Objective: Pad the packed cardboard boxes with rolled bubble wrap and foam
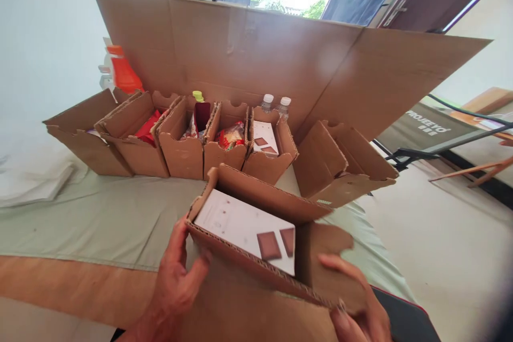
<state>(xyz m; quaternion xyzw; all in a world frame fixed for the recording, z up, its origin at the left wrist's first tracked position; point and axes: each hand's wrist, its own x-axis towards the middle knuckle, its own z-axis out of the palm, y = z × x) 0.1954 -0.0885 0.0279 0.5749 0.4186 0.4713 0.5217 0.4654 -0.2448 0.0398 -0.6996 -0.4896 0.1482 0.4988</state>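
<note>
Between my two hands is an open-topped cardboard box (pixel 260 270), tilted and close to me. Inside it lies a white carton (pixel 240 227) with brown squares printed on one end. My left hand (pixel 178 272) grips the box's left end, thumb at the near side. At the opposite end, my right hand (pixel 356 299) is wrapped round the low front wall, with a finger reaching inside. Behind the held box stands a similar cardboard bin (pixel 270 168) with another white carton (pixel 264 138) in it.
Several cardboard bins line the green cloth (pixel 132 214), holding a red packet (pixel 150 127) and a snack bag (pixel 232 136). Another cardboard bin (pixel 332 187) stands at the right. A tall cardboard panel (pixel 280 59) rises behind, with an orange bottle (pixel 125 72) at left. A folding chair (pixel 428 125) is on the right.
</note>
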